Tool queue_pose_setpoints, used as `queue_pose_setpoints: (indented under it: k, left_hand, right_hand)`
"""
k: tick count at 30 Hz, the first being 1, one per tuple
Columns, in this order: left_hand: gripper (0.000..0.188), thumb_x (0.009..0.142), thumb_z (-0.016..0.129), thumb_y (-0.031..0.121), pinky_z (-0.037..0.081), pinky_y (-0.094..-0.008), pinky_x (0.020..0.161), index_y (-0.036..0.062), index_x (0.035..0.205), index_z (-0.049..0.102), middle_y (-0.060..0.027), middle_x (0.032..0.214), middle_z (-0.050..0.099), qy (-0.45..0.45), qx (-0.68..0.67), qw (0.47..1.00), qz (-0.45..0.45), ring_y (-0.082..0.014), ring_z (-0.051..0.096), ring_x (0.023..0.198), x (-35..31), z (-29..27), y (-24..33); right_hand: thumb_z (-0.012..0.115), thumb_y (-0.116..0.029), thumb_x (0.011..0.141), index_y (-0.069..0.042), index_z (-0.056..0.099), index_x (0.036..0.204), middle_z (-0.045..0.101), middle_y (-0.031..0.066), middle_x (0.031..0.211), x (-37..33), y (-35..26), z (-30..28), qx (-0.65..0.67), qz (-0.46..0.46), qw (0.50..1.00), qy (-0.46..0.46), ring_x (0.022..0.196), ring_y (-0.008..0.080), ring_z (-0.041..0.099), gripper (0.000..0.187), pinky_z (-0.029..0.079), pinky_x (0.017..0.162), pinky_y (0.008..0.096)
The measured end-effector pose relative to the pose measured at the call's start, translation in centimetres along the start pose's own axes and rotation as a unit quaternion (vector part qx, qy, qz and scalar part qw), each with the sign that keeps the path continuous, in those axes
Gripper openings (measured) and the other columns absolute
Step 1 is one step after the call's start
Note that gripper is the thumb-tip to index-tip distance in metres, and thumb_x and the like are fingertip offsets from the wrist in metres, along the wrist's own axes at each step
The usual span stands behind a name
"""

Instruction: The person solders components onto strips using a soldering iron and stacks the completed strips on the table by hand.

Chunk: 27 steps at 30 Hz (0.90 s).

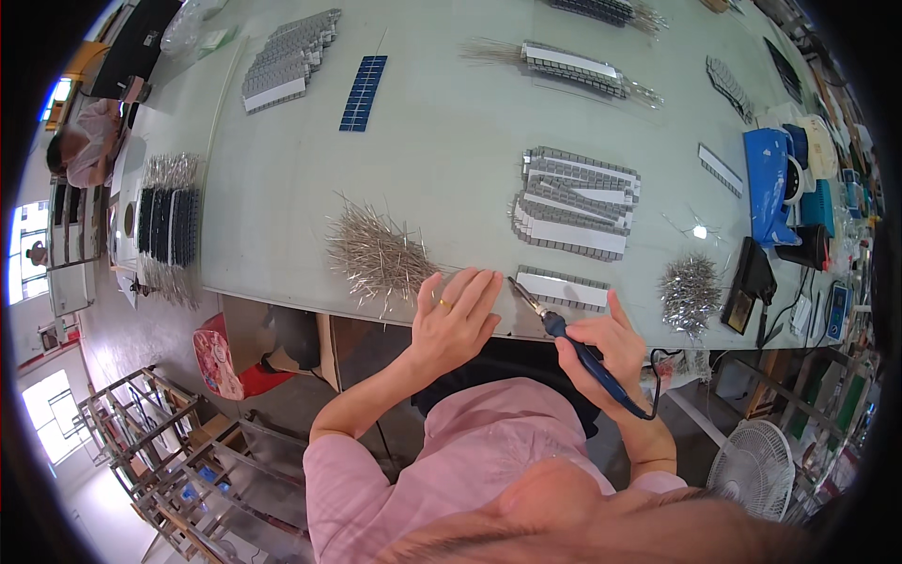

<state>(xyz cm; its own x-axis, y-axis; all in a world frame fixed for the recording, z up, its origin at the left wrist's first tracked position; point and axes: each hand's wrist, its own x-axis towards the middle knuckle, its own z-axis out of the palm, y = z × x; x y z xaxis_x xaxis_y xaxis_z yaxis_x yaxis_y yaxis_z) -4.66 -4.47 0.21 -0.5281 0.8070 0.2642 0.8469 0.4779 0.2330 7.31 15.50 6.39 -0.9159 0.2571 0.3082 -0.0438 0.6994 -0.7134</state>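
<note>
My right hand (609, 355) grips a soldering iron (588, 355) by its dark blue handle. The iron's metal tip points up and left, beside the left end of a white strip edged with small grey cells (564, 288). Left of that strip, my left hand (458, 315) lies near the table edge with fingers stretched forward and the thumb apart. Thin silvery wire shows by its fingertips; whether they press on it is hard to see. A heap of silvery metal wires (379, 252) lies just beyond the left hand. Further out is a stack of similar grey-edged strips (575, 202).
Another wire heap (692, 289) lies on the right, near a black case (749, 285) and a blue tool (769, 183). Strips with wires (573, 68), grey strips (292, 58) and a blue cell panel (364, 93) lie farther off. Another person (91, 141) sits far left.
</note>
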Motion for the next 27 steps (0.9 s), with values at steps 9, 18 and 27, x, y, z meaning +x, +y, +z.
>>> queue_pose_setpoints:
  k: [9,18,27]
  left_hand:
    - [0.048,0.077,0.072,0.024,0.022,-0.0484,0.109,0.0107,0.122,0.064,-0.0014,0.124,0.057,0.048,-0.013,0.999,0.018,-0.0171,0.054,0.118,-0.5,-0.2,0.6]
    - [0.056,0.072,0.079,0.040,0.029,-0.0494,0.105,0.0132,0.118,0.064,-0.0049,0.127,0.056,0.051,-0.098,0.986,0.122,-0.0215,0.052,0.122,0.9,1.0,4.3]
    - [0.071,0.077,0.073,0.044,0.027,-0.0514,0.109,0.0089,0.136,0.053,-0.0064,0.146,0.046,-0.073,-0.045,0.988,0.126,-0.0210,0.039,0.138,3.1,2.3,5.5]
  right_hand:
    - [0.075,0.001,0.069,-0.006,0.062,0.080,0.066,0.0070,0.073,-0.1,0.4,0.0,0.013,-0.040,0.999,-0.009,0.062,0.0223,0.066,0.018,0.040,0.108,0.0512]
    - [0.066,0.001,0.077,-0.002,0.061,0.088,0.067,0.0136,0.080,-3.0,2.9,-2.3,0.117,0.054,0.975,0.179,0.073,0.0235,0.065,0.012,0.032,0.113,0.0538]
    - [0.064,0.000,0.084,-0.001,0.060,0.089,0.066,0.0097,0.084,-5.9,5.5,-4.9,0.066,0.132,0.963,0.223,0.077,0.0163,0.062,0.007,0.024,0.118,0.0496]
